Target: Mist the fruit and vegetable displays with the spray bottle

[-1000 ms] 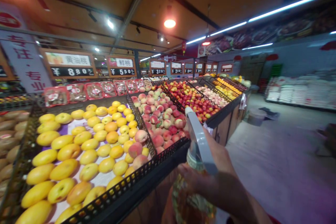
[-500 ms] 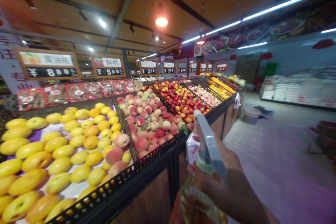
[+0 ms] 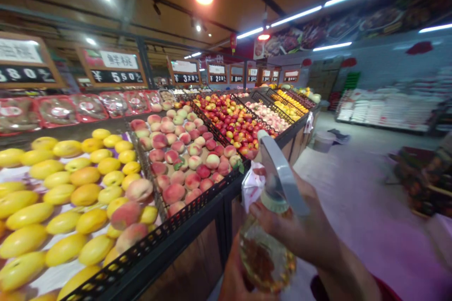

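At 6 o'clock, close to the camera, the right hand (image 3: pixel 300 230) wraps the neck of a spray bottle (image 3: pixel 266 256); fingers (image 3: pixel 268 214) are curled tight round the collar just below the grey trigger head (image 3: pixel 280 174). Whether a finger rests on the trigger lever: cannot tell, the head hides it. The left hand (image 3: pixel 235 277) cups the bottle base from below, only partly in frame; it looks closed against the bottle, but its fingertips are out of view.

Bottle: clear, approx. upright, with yellowish liquid and dark reddish content inside. Nozzle points toward 11 o'clock, at the peach bin (image 3: pixel 183 160).

Layout:
- 9 o'clock: yellow fruit (image 3: pixel 63 193) on a pale liner, with a few peaches mixed in at the divider.
- 11 o'clock: peaches, pink/red, behind a black mesh rim (image 3: pixel 197 202).
- 12 o'clock: red fruit bin (image 3: pixel 233 124), further bins beyond.
- Above: price signs (image 3: pixel 113 68).
- 3 o'clock: open aisle floor (image 3: pixel 353 188); white sacks (image 3: pixel 381 108) stacked at the far wall.
- A white bag roll (image 3: pixel 252 183) hangs at the stand edge, just beside the bottle.

Status (judgement): bottle is gripped and aimed at the bins, held off the stand front. No mist or droplets visible, no wet sheen distinguishable on fruit at this res. Spraying of this section therefore appears not yet shown as done; bins toward 12 o'clock likewise appear to remain.
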A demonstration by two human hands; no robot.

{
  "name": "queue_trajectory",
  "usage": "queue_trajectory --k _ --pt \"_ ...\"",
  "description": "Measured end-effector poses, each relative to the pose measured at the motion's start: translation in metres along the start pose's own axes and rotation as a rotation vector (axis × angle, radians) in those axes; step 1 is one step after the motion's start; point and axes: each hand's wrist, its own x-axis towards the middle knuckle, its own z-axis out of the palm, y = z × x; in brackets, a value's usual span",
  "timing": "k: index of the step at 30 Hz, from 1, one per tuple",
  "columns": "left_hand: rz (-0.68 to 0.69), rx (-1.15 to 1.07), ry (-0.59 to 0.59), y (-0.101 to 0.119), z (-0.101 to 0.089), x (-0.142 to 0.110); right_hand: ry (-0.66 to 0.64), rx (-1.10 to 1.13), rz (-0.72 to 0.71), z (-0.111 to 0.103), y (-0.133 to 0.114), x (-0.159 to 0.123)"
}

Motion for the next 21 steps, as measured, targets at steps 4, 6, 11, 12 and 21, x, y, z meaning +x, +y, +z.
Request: queue_trajectory --k 4,6,11,12,21 --pt "-0.025 -0.108 0.06 -0.006 -0.005 0.029 -0.005 0.034 -0.007 0.004 0.014 0.026" --pt "-0.023 -0.145 0.094 -0.006 -0.009 0.042 -0.01 0.033 0.054 0.006 0.024 0.039" --pt "0.009 -0.184 0.044 -0.008 -0.022 0.074 0.016 -0.017 0.117 0.011 0.049 0.062" --pt "0.011 -0.18 0.033 -0.01 -0.025 0.08 0.019 -0.029 0.118 0.012 0.053 0.065" --pt "-0.083 -0.259 -0.096 -0.026 -0.03 0.122 0.016 -0.147 0.171 0.01 0.089 0.073"
